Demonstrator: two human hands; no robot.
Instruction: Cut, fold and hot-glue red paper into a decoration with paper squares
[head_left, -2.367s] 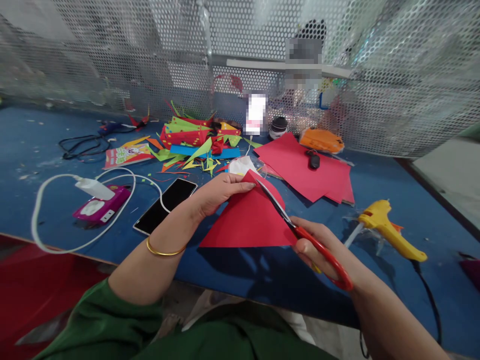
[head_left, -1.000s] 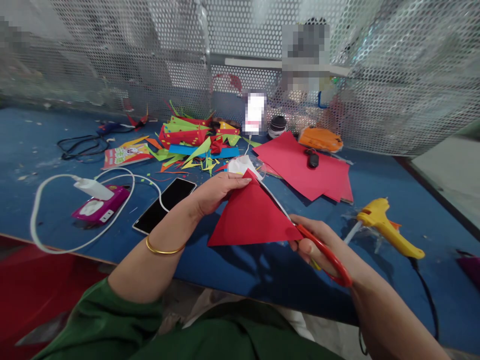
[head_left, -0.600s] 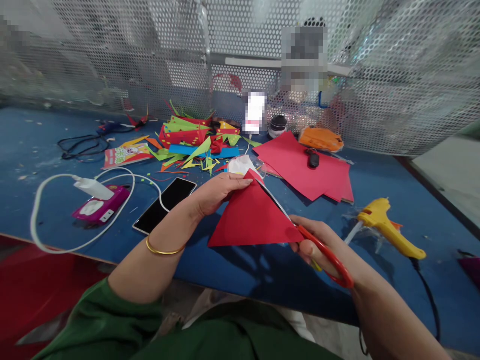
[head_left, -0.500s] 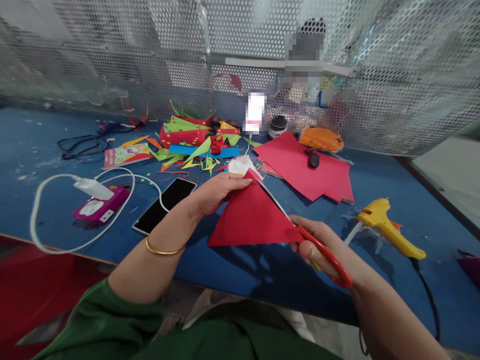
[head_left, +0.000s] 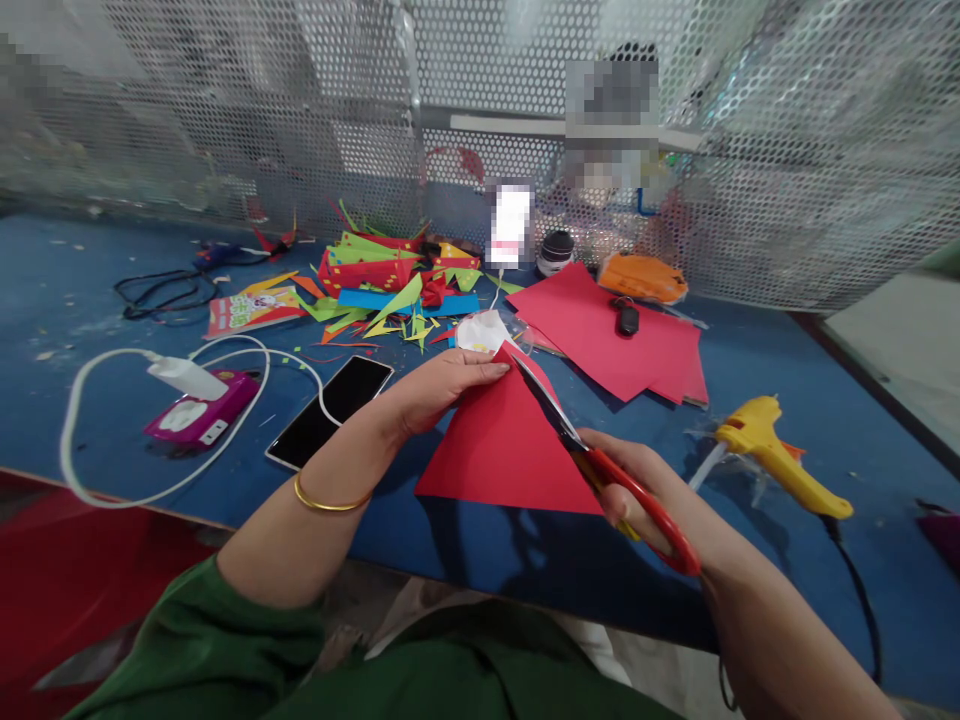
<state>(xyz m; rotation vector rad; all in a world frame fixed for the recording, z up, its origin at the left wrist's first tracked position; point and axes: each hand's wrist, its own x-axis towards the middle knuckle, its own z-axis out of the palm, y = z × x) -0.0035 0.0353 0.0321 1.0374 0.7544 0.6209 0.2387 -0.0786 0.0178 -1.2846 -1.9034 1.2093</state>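
Observation:
My left hand (head_left: 446, 385) pinches the top corner of a red paper piece (head_left: 506, 445), roughly triangular, held above the blue table. In my right hand (head_left: 626, 495) are scissors (head_left: 645, 505) with red and yellow handles, fingers wrapped round them. The scissor blades point up and to the left along the paper's right side, their tips near the top corner by my left fingertips. Just beyond that corner lies a crumpled white piece (head_left: 480, 330). Red sheets (head_left: 600, 345) lie behind to the right, with a black key fob (head_left: 627, 318) on them.
A yellow glue gun (head_left: 780, 455) lies at the right. To the left are a black phone (head_left: 330, 410), a purple socket block (head_left: 202, 410) and a looped white cable (head_left: 71, 430). Colourful paper scraps (head_left: 401, 290) and a lit screen (head_left: 510, 225) stand behind, before a perforated metal screen (head_left: 315, 130).
The scissor blades now show above the red paper, where the paper covered part of them before. The paper's lower right corner has dropped slightly. Both hands have barely moved.

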